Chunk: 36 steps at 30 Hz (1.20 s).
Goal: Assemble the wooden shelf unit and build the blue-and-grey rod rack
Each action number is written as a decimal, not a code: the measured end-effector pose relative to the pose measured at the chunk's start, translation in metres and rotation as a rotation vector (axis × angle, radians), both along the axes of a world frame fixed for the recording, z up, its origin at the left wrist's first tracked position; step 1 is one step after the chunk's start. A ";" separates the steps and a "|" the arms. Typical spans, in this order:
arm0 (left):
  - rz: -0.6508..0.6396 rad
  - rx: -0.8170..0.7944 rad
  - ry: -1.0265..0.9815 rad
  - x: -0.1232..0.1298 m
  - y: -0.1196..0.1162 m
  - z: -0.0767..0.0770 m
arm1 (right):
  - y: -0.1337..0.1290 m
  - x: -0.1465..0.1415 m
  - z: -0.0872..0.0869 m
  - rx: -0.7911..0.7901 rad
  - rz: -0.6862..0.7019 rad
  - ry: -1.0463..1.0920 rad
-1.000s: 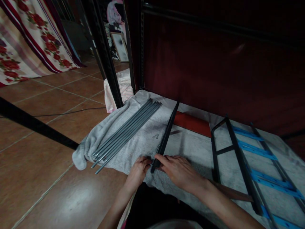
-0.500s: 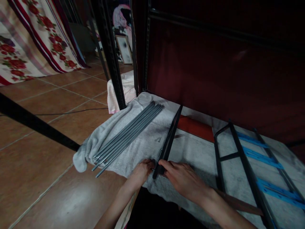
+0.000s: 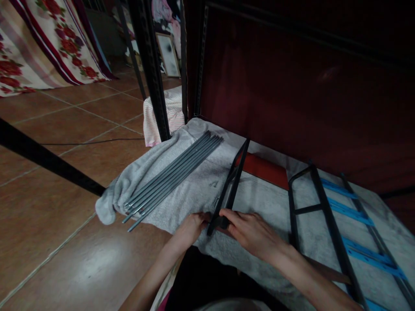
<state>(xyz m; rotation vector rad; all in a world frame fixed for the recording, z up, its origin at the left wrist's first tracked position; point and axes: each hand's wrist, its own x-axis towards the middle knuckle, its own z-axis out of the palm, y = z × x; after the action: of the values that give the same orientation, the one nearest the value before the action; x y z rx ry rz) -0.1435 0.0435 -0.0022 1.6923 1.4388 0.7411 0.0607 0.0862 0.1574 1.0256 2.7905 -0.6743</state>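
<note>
currently, both hands (image 3: 193, 226) (image 3: 248, 226) are holding the narrow black metal frame (image 3: 231, 185). beside it, grey metal rods (image 3: 173, 177) are lying.

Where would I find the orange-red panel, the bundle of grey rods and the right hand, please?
Orange-red panel (image 3: 264, 169), head view: top face.
Grey rods (image 3: 175, 177), head view: mid-length.
Right hand (image 3: 254, 230), head view: back of hand.

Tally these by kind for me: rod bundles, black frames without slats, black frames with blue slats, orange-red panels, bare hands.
Grey rod bundle: 1
Plain black frame: 1
Blue-slatted black frame: 1
Orange-red panel: 1
Bare hands, left and right: 2
Total: 6
</note>
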 end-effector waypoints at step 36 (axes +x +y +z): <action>0.391 -0.331 -0.629 0.022 -0.007 -0.014 | -0.002 0.011 0.007 0.081 0.003 0.009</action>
<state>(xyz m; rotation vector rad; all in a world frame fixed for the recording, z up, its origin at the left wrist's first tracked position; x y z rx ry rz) -0.1216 0.0365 -0.0165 0.8224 1.3408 1.0608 0.0714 0.0847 0.1647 1.0350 2.8474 -0.5709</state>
